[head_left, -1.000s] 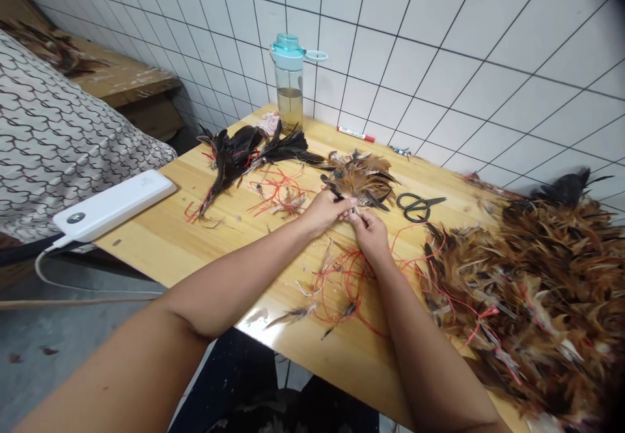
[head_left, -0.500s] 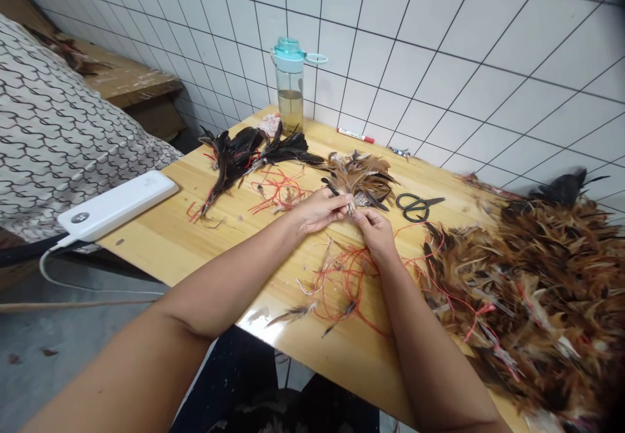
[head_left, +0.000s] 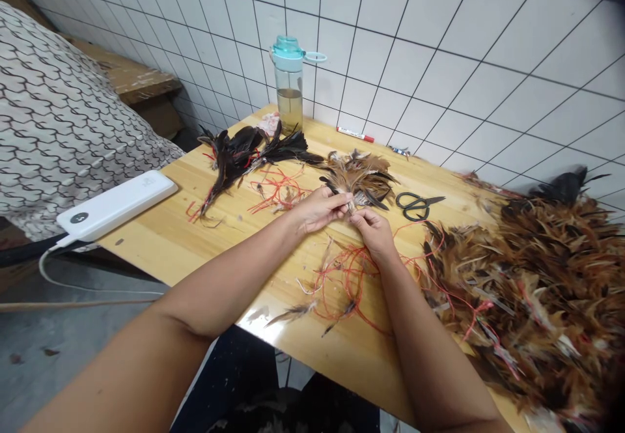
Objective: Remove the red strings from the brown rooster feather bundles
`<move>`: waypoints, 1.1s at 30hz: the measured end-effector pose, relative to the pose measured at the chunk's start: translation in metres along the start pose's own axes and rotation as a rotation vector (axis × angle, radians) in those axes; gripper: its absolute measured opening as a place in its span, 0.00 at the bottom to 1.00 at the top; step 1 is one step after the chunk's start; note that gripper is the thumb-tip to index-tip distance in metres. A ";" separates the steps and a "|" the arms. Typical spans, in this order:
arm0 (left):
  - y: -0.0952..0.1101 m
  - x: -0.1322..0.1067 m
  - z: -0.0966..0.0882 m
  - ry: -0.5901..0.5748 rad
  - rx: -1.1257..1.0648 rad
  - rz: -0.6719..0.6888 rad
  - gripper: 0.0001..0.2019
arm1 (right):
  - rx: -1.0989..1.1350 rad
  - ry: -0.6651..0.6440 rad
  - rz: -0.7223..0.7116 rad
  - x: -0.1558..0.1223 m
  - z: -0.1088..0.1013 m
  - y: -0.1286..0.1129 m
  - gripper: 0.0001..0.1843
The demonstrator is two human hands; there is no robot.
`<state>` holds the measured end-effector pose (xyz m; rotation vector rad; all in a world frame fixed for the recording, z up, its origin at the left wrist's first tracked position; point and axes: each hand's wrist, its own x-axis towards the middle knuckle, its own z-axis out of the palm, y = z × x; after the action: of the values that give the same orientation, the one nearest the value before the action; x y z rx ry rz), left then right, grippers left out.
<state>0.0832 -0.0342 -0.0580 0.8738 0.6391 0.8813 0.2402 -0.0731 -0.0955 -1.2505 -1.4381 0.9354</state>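
Note:
My left hand [head_left: 318, 209] and my right hand [head_left: 375, 231] meet over the wooden table [head_left: 176, 237], both pinching the quill end of a small bundle of brown feathers [head_left: 362, 179] that fans out away from me. Loose red thread [head_left: 342, 277] lies tangled on the table just below my right hand. A pair of black scissors [head_left: 418, 205] rests right of the bundle, untouched.
A big heap of brown feathers [head_left: 532, 290] fills the table's right side. Black feathers [head_left: 249, 150] and more red thread [head_left: 278, 192] lie at the left. A water bottle [head_left: 289, 84], a red marker [head_left: 355, 135], a white power bank [head_left: 114, 204] and a patterned cushion [head_left: 53, 127] stand around.
My hands have shifted only slightly, still working at the quill end of the brown feather bundle. Nothing else on the table has moved.

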 end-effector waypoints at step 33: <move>0.000 -0.001 0.004 0.080 -0.012 0.019 0.11 | -0.012 0.100 0.008 -0.001 0.002 -0.003 0.17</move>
<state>0.0856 -0.0359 -0.0559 0.8387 0.6950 0.9400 0.2377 -0.0746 -0.0934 -1.2948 -1.3628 0.8586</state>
